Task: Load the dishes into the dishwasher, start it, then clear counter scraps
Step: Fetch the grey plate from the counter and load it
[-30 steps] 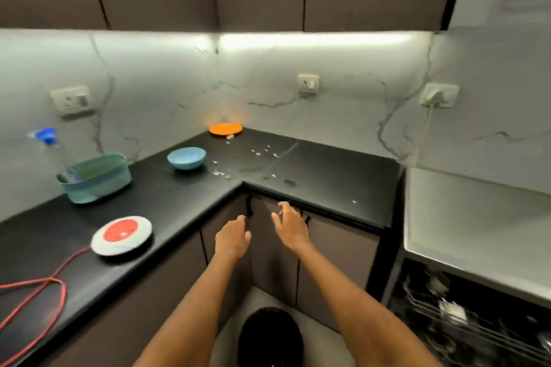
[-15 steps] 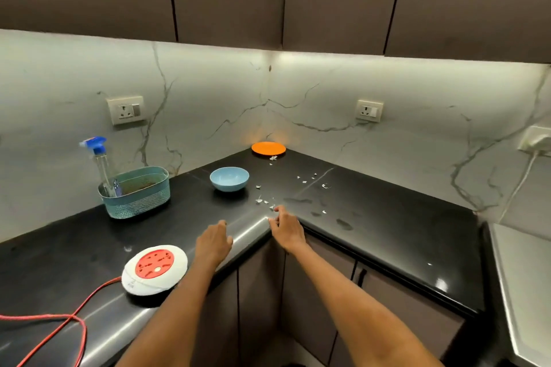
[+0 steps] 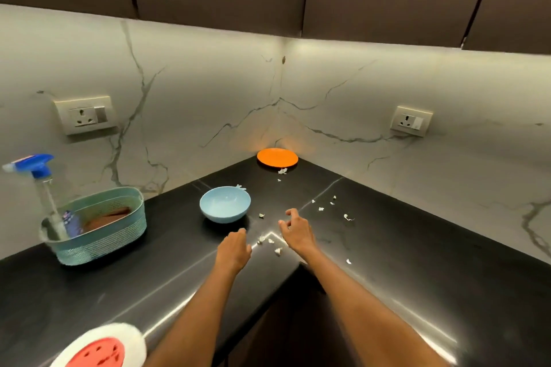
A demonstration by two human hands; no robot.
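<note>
A light blue bowl [image 3: 225, 203] stands upright on the black counter [image 3: 417, 247], and an orange plate [image 3: 277, 157] lies flat in the far corner. Several small white scraps [image 3: 278, 251] are scattered between plate and counter edge. My left hand [image 3: 233, 250] hovers just in front of the bowl, fingers loosely curled, holding nothing. My right hand [image 3: 296, 229] is over the scraps to the right of the bowl, fingers bent and spread, nothing visibly in it. The dishwasher is out of view.
A teal basket [image 3: 98, 225] with a blue-topped spray bottle [image 3: 41, 188] sits at the left. A white and red round socket reel [image 3: 101, 348] lies at the bottom left. Wall sockets [image 3: 85, 115] are on both backsplashes. Dark cabinets hang overhead.
The view has swung up and left, away from the dishwasher to the counter corner. Both hands have risen from the cabinet front and reached forward over the counter, close to the bowl and scraps.
</note>
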